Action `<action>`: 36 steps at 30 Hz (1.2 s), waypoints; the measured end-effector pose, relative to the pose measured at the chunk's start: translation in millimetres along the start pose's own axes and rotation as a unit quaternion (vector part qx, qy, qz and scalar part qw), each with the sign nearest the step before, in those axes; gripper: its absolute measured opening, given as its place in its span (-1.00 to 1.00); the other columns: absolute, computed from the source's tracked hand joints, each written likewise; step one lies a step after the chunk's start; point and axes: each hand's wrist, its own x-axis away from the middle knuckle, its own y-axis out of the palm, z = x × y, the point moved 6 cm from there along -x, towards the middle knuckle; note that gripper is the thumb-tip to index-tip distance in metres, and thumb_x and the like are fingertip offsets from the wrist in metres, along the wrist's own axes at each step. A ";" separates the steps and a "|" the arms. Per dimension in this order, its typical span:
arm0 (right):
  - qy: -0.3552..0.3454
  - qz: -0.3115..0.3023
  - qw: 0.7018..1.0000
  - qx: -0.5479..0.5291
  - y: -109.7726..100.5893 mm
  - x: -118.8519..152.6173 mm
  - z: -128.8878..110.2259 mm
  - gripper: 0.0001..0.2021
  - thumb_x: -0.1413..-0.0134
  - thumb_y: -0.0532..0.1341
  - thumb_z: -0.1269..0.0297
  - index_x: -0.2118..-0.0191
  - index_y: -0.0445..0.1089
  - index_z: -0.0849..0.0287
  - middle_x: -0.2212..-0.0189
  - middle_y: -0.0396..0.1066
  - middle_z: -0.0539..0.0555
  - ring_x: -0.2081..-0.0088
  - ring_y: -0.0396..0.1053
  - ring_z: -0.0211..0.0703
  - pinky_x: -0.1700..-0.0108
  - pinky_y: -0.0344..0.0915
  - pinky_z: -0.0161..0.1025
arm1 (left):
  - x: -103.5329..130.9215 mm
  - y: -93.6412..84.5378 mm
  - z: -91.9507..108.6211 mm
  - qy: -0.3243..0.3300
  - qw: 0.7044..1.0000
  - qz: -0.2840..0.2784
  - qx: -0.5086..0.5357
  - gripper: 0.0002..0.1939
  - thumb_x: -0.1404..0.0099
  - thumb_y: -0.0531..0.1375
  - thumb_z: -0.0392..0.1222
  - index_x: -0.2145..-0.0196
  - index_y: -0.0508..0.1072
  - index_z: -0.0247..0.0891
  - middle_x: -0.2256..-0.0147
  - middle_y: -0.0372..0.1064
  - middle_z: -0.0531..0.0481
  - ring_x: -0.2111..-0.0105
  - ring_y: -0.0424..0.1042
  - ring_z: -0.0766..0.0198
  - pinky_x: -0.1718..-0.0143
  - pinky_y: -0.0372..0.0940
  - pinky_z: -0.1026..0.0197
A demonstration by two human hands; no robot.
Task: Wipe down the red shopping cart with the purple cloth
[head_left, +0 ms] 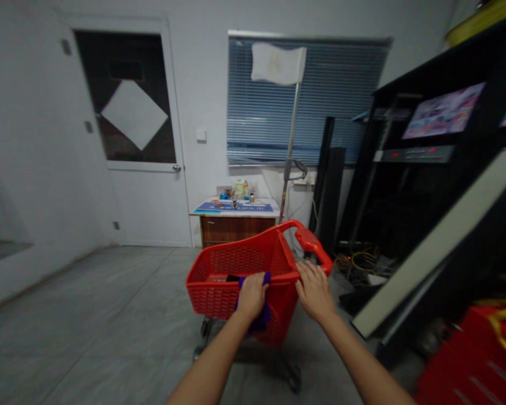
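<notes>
A small red plastic shopping cart (221, 298) on wheels stands sideways before me, its basket to the left and its handle to the right. My left hand (252, 295) is closed on a purple cloth (261, 318) at the near rim; part of the cloth hangs down the cart's side. My right hand (314, 287) rests on the rim beside the handle, fingers closed over the edge. Inside the basket lies a small dark object, mostly hidden by the near wall. A pole with a white flag-shaped board (278, 63) rises behind the handle.
Behind the cart is a low wooden cabinet (238, 229) with small items on top. A white door (147, 208) is at the back left. On the right are a black rack (362, 208) with screens, a leaning pale panel (438, 242), cables (362, 260) and a red bag (472, 360).
</notes>
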 end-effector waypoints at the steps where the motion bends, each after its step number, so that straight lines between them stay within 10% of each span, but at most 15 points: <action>1: 0.001 -0.001 1.000 -0.001 0.5 0.2 0.3 -0.54 -0.21 -0.01 0.30 -0.20 0.25 0.17 -0.11 0.36 0.14 -0.20 0.15 0.03 -0.26 -0.07 0.06 | -1.2 0.4 3.1 -0.001 1.000 -0.002 0.005 -0.65 -0.38 0.03 -0.25 -0.10 0.31 -0.27 -0.03 0.38 -0.18 -0.04 0.36 0.08 -0.13 0.21 -0.04; 10: 0.006 0.007 1.000 -0.019 0.5 0.5 0.6 -0.55 -0.19 -0.01 0.32 -0.19 0.26 0.15 -0.08 0.38 0.13 -0.17 0.17 0.01 -0.25 -0.07 0.03 | -19.3 9.9 51.7 0.057 0.997 0.005 0.052 -0.59 -0.38 0.07 -0.27 -0.16 0.23 -0.34 -0.10 0.32 -0.23 -0.12 0.29 0.08 -0.17 0.19 -0.02; 19: 0.021 -0.004 1.000 -0.014 4.2 2.8 -4.0 -0.57 -0.19 0.01 0.33 -0.16 0.28 0.18 -0.10 0.37 0.13 -0.18 0.15 -0.02 -0.27 -0.12 0.00 | -1.9 -4.1 16.6 0.036 0.998 0.023 0.041 -0.59 -0.36 0.07 -0.28 -0.16 0.25 -0.26 -0.09 0.34 -0.18 -0.11 0.31 0.08 -0.17 0.20 -0.06; 27: 0.028 0.013 0.999 -0.033 1.0 3.9 -6.2 -0.59 -0.19 0.02 0.33 -0.13 0.31 0.20 -0.08 0.38 0.13 -0.16 0.18 -0.02 -0.26 -0.11 -0.02 | -19.9 2.7 53.7 0.083 0.992 0.011 0.090 -0.58 -0.37 0.06 -0.28 -0.17 0.23 -0.24 -0.09 0.34 -0.18 -0.09 0.33 0.09 -0.13 0.25 -0.07; 36: 0.022 0.014 0.999 -0.027 1.1 3.8 -9.4 -0.57 -0.20 -0.01 0.33 -0.17 0.27 0.17 -0.08 0.38 0.13 -0.17 0.17 -0.02 -0.26 -0.11 0.01 | -4.2 -6.2 14.9 0.049 0.996 0.028 0.072 -0.62 -0.36 0.06 -0.29 -0.13 0.28 -0.24 -0.05 0.37 -0.17 -0.07 0.35 0.07 -0.13 0.24 -0.10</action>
